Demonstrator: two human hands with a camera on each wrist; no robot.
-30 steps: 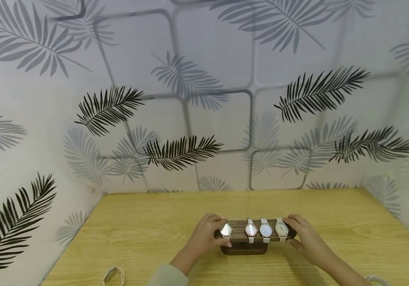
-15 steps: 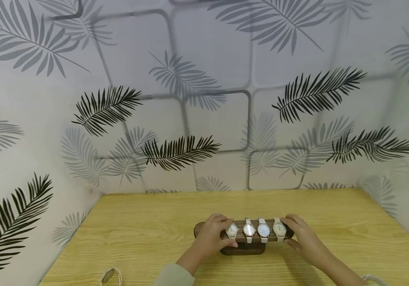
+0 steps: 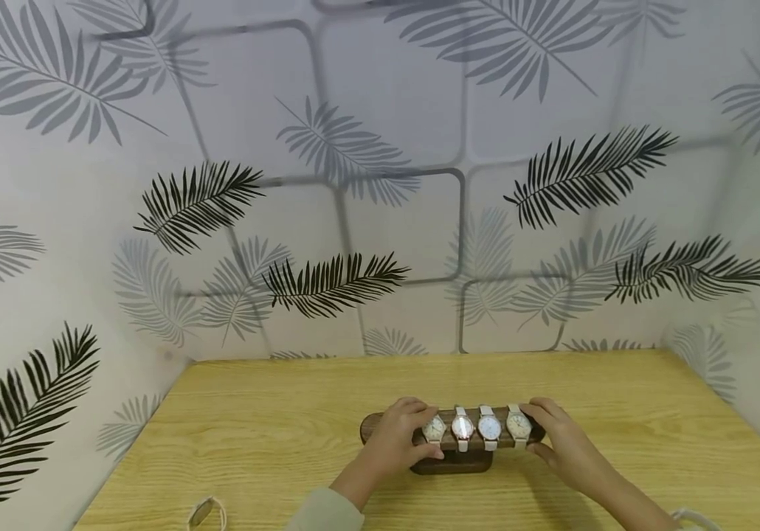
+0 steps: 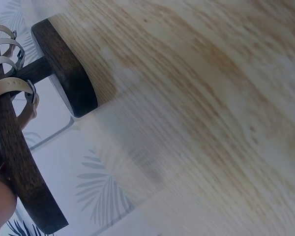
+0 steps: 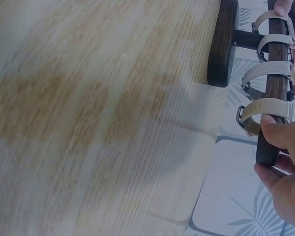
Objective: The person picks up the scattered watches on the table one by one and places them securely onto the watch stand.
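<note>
A dark wooden T-shaped watch stand stands on the table, its bar carrying several pale-strapped wristwatches. My left hand grips the leftmost wristwatch, fingers at the bar's far side and thumb at its near side. The bar's left end sticks out beyond that hand, bare in the left wrist view too. My right hand holds the bar's right end, beside the rightmost wristwatch. In the right wrist view, thumb and fingers of the right hand pinch that end. Two wristwatches sit between the hands.
Another wristwatch lies on the wooden table at the front left. A pale looped object, partly cut off, is at the front right beside my forearm. A leaf-patterned wall rises behind the table.
My left hand has slid right along the bar with the leftmost wristwatch, closer to the other wristwatches. The bar's left end has come into sight. My right hand stays at its end.
</note>
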